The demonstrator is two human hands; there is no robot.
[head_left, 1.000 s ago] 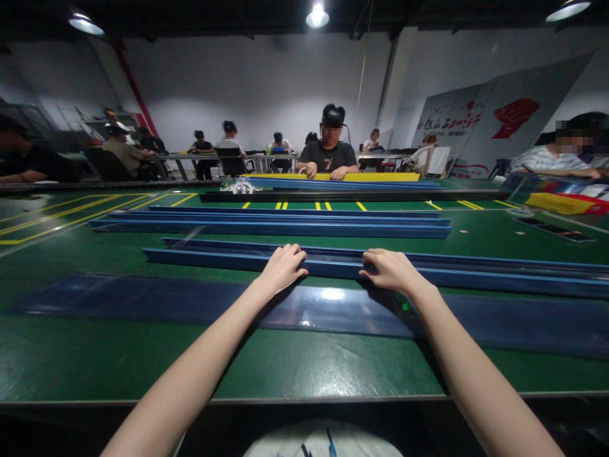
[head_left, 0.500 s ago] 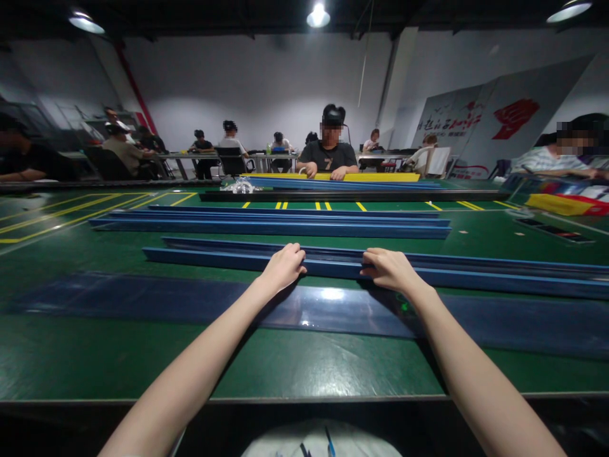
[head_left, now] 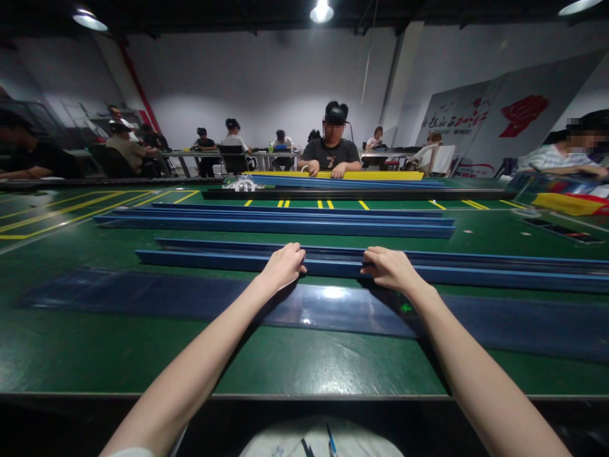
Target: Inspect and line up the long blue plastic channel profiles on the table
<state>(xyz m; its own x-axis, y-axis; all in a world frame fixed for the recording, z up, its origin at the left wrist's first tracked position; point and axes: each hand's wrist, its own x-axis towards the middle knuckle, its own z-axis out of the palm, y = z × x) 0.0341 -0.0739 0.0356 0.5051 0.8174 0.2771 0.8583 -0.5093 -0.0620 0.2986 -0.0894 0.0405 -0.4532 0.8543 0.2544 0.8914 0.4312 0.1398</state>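
Note:
A long blue channel strip (head_left: 333,268) lies across the green table, its raised edges running left to right. My left hand (head_left: 287,263) is closed over its near edge, fingers curled down. To the right, my right hand (head_left: 386,268) grips the same strip with thumb and fingers bent around the edge. Between the two hands a short stretch of the strip shows. Nearer to me a flat, clear bluish plastic sheet (head_left: 328,311) lies under my forearms, with a bright reflection on it. My fingertips are partly hidden behind the hands.
Beyond lie more blue channel strips (head_left: 276,223) and a long black bar (head_left: 356,194). Across the table a person (head_left: 330,152) holds a yellow strip (head_left: 380,176). Clear plastic wrap (head_left: 242,184) sits near the far edge. A dark flat item (head_left: 561,230) lies at right.
The blue channel strip has slid slightly to the left, with both hands still on it. The view has shifted a little; the plastic sheet stays below.

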